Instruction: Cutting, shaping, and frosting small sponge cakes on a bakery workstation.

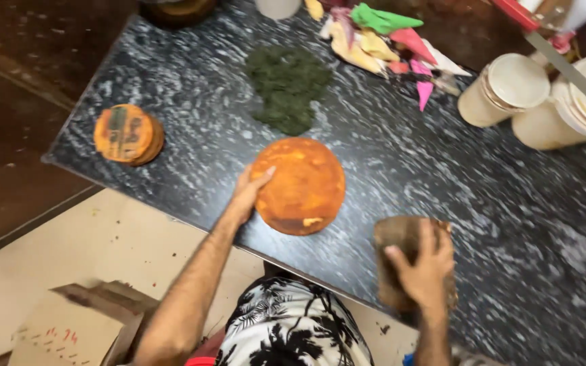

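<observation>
Round orange cake [300,184] is being steadied near the front edge of the dark marbled tabletop [496,203]. Left hand [249,193] is being pressed flat against the cake's left side, fingers [264,175] spread open and resting on the rim, nothing gripped. Right hand [425,264] is being closed around a brown rectangular board [401,261] (blurred; possibly cardboard), fingers curled over its top, the board overhanging the near edge.

Judgement on handling: the cake looks soft, so light, even pressure from the left palm is being called for rather than a pinch; the board is best being kept low and level beside the cake's right side.

Edges and room: the cake is sitting near the tabletop's front edge, with little margin toward the person. Open tabletop is lying to the right and behind the board. A mound of green crumbs [286,85] is lying just behind the cake, apart from it. A smaller round orange cake [128,133] is sitting well apart at the left corner. Coloured piping bags [388,41] and two cream tubs [510,91] are crowding the far right.
</observation>
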